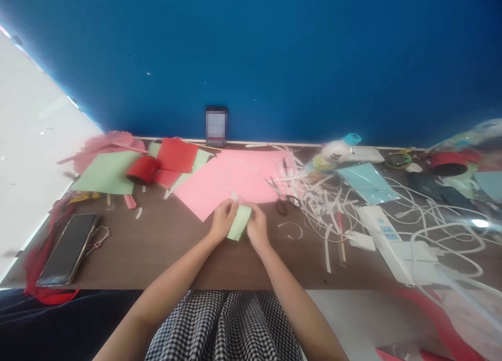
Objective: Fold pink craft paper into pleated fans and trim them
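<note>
A small piece of pale green paper point(239, 223), apparently folded into a strip, is held up over the front middle of the desk. My left hand point(224, 218) pinches its left edge, and my right hand point(257, 225) grips the right edge with fingers curled behind it. Just beyond both hands lies a large pink sheet of paper point(231, 175). A pair of dark-handled scissors point(281, 206) rests to the right of my right hand, at the pink sheet's edge. My fingertips are partly hidden behind the green paper.
Red paper point(178, 154), a red roll point(143, 170) and a green sheet point(107, 171) lie at the left back. A phone point(69, 248) sits front left; another phone point(216, 125) leans on the blue wall. Paper scraps, white cables and a power strip point(386, 243) crowd the right.
</note>
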`<state>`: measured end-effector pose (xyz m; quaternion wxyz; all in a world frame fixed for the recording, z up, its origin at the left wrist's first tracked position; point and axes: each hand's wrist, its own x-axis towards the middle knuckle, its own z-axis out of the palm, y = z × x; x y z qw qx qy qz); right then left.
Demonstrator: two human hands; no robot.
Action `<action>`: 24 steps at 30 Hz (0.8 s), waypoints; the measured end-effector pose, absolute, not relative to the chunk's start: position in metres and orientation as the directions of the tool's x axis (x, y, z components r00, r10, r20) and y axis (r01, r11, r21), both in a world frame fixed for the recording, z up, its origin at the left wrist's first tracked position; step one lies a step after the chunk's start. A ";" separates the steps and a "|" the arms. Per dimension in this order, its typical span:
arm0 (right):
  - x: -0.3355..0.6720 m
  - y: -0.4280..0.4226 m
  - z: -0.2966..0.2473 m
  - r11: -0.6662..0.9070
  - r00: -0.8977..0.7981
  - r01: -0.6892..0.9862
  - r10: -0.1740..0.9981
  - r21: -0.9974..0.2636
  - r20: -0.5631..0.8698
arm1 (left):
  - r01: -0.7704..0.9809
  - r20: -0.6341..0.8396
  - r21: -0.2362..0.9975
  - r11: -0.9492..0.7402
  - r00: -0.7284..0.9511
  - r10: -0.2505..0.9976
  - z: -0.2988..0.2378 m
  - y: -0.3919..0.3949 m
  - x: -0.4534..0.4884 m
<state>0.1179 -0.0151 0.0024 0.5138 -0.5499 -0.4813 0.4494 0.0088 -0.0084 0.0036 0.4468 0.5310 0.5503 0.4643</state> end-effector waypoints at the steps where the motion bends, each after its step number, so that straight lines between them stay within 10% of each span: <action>1: 0.117 -0.015 0.002 -0.004 0.138 0.069 0.990 -0.998 0.005 | 0.169 0.003 0.986 0.005 -0.045 0.999 0.004 -0.009 0.009; 24: 0.126 -0.012 -0.017 0.033 0.370 -0.056 0.929 -0.998 0.010 | 0.142 0.014 0.990 -0.007 -0.048 0.999 0.002 -0.005 0.003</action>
